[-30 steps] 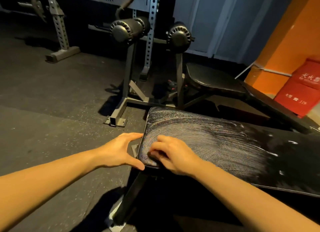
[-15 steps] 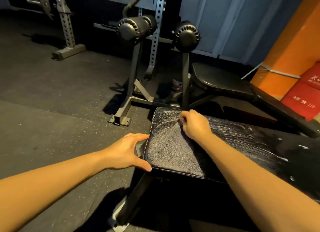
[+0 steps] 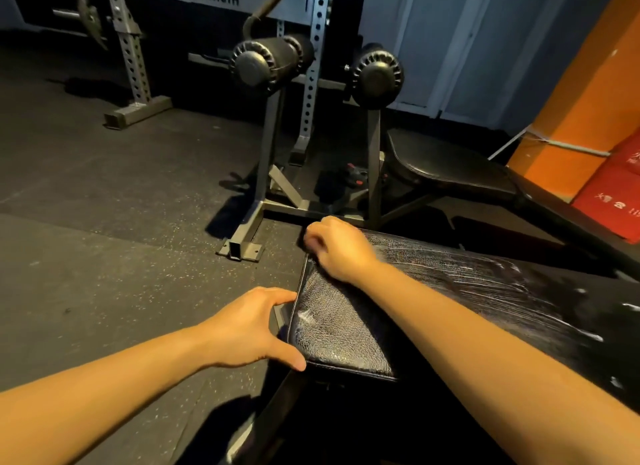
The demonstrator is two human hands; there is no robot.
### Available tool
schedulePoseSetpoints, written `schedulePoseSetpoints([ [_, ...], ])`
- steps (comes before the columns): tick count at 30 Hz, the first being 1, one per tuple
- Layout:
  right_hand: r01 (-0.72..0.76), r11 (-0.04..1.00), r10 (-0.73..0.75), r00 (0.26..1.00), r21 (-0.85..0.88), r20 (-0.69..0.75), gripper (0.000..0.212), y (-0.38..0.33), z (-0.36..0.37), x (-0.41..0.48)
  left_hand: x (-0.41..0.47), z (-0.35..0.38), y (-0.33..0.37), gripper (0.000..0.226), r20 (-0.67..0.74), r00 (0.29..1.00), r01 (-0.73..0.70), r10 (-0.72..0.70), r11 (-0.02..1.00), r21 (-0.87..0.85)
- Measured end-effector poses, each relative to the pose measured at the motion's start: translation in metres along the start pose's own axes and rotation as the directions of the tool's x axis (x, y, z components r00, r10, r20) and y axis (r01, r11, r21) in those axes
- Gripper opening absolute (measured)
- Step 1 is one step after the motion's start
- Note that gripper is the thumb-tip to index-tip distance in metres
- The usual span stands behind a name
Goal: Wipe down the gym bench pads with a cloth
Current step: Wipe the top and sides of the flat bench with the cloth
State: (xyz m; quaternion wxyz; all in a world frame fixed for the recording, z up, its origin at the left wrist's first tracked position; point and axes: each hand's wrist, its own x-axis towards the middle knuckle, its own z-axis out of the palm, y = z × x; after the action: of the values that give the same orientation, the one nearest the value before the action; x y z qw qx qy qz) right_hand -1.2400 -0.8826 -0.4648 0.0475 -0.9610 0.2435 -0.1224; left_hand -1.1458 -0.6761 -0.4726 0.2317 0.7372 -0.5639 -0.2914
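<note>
A black bench pad [image 3: 346,326] runs from the centre out to the right, its cracked surface streaked with white smears. My right hand [image 3: 337,248] presses on the pad's far left corner with the fingers curled under. The cloth is hidden beneath that hand. My left hand [image 3: 249,326] grips the pad's left end, with the thumb on the near corner and the fingers over the end edge.
Beyond the pad stands a steel frame with a foot [image 3: 240,248] and two black roller pads [image 3: 266,64] [image 3: 377,74]. A second bench seat [image 3: 446,166] lies behind right. An orange pillar [image 3: 588,100] and red box [image 3: 613,194] are at right, with dark rubber floor [image 3: 104,256] on the left.
My right hand has swept from the pad's near left corner across to its far left corner, leaving fresh streaks. My left hand has kept its hold on the pad's end.
</note>
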Motion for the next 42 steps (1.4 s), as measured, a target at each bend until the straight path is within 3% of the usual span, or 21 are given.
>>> schedulePoseSetpoints([
  [2,0.103,0.995,-0.103,0.993,0.001,0.057,0.011,-0.004,0.001,0.006,0.001,-0.001,0.0,0.121,0.005,1.0,0.006,-0.006,1.0,0.015],
  [5,-0.236,0.972,0.235,0.97,0.003,-0.066,0.014,0.033,-0.011,0.03,0.001,0.0,-0.001,0.123,0.021,1.0,0.019,-0.019,1.0,0.013],
  [6,-0.287,0.958,0.286,0.953,0.007,-0.099,0.014,0.036,-0.01,0.029,0.002,0.0,-0.002,0.123,0.018,1.0,0.011,-0.012,1.0,0.014],
  [8,-0.154,0.988,0.153,0.984,-0.002,-0.096,0.013,0.018,-0.007,0.021,0.003,-0.003,0.0,0.125,0.027,1.0,0.006,-0.007,0.999,0.044],
  [11,0.083,0.995,-0.086,0.995,0.062,0.052,0.008,0.007,-0.004,-0.011,0.009,-0.006,0.001,0.127,0.068,0.997,0.026,-0.031,0.997,0.073],
  [12,0.05,0.997,-0.052,0.998,0.053,0.026,0.009,0.023,-0.007,-0.02,0.01,-0.007,0.002,0.128,0.084,0.996,0.031,-0.038,0.996,0.08],
  [14,-0.183,0.983,0.183,0.976,0.014,-0.116,0.013,0.076,-0.017,-0.04,0.014,-0.008,0.007,0.128,0.117,0.993,0.01,-0.018,0.997,0.073],
  [16,-0.464,0.885,0.452,0.875,-0.035,-0.174,0.013,0.133,-0.031,-0.075,0.019,-0.007,0.013,0.108,0.143,0.989,0.027,-0.031,0.999,0.034],
  [18,-0.687,0.723,0.662,0.72,-0.078,-0.206,0.011,0.177,-0.051,-0.116,0.022,0.0,0.022,0.058,0.125,0.991,0.052,-0.049,0.998,-0.028],
  [19,-0.766,0.639,0.736,0.637,-0.074,-0.23,0.012,0.189,-0.06,-0.131,0.02,0.003,0.026,0.046,0.09,0.994,0.065,-0.058,0.995,-0.076],
  [21,-0.842,0.535,0.806,0.533,-0.071,-0.258,0.018,0.183,-0.061,-0.138,0.024,0.013,0.025,0.061,-0.017,0.997,0.066,-0.069,0.989,-0.134],
  [22,-0.833,0.548,0.797,0.547,-0.074,-0.258,0.021,0.165,-0.056,-0.13,0.027,0.016,0.024,0.07,-0.064,0.994,0.075,-0.084,0.988,-0.137],
  [24,-0.72,0.693,0.695,0.68,-0.033,-0.234,0.022,0.111,-0.037,-0.102,0.032,0.021,0.021,0.06,-0.109,0.989,0.094,-0.105,0.99,-0.102],
  [27,-0.396,0.918,0.396,0.913,0.024,-0.093,0.021,0.006,-0.016,-0.068,0.03,0.021,0.03,0.023,-0.133,0.985,0.095,-0.106,0.992,-0.085],
  [29,-0.157,0.986,0.156,0.987,0.054,0.028,0.019,-0.034,-0.016,-0.077,0.031,0.016,0.033,0.027,-0.105,0.992,0.06,-0.069,0.994,-0.088],
  [31,-0.115,0.993,0.114,0.993,0.02,0.032,0.019,-0.013,-0.023,-0.101,0.033,0.009,0.031,0.025,-0.033,0.998,0.053,-0.058,0.989,-0.136],
  [33,-0.346,0.934,0.343,0.938,-0.089,-0.044,0.014,0.051,-0.035,-0.129,0.03,0.001,0.03,0.039,0.084,0.996,0.032,-0.02,0.989,-0.143],
  [35,-0.642,0.758,0.624,0.765,-0.113,-0.157,0.013,0.121,-0.056,-0.157,0.028,-0.001,0.029,0.064,0.119,0.993,-0.01,0.022,0.995,-0.101],
  [37,-0.776,0.618,0.741,0.629,-0.128,-0.236,0.018,0.147,-0.067,-0.172,0.031,0.001,0.023,0.08,0.123,0.991,-0.043,0.049,0.998,-0.052],
  [39,-0.762,0.626,0.718,0.646,-0.165,-0.257,0.023,0.114,-0.059,-0.161,0.031,0.0,0.022,0.09,0.133,0.99,-0.059,0.054,0.998,0.029],
  [42,-0.555,0.829,0.541,0.828,-0.071,-0.151,0.026,0.02,-0.03,-0.126,0.026,-0.004,0.024,0.105,0.156,0.987,-0.068,0.039,0.981,0.182],
])
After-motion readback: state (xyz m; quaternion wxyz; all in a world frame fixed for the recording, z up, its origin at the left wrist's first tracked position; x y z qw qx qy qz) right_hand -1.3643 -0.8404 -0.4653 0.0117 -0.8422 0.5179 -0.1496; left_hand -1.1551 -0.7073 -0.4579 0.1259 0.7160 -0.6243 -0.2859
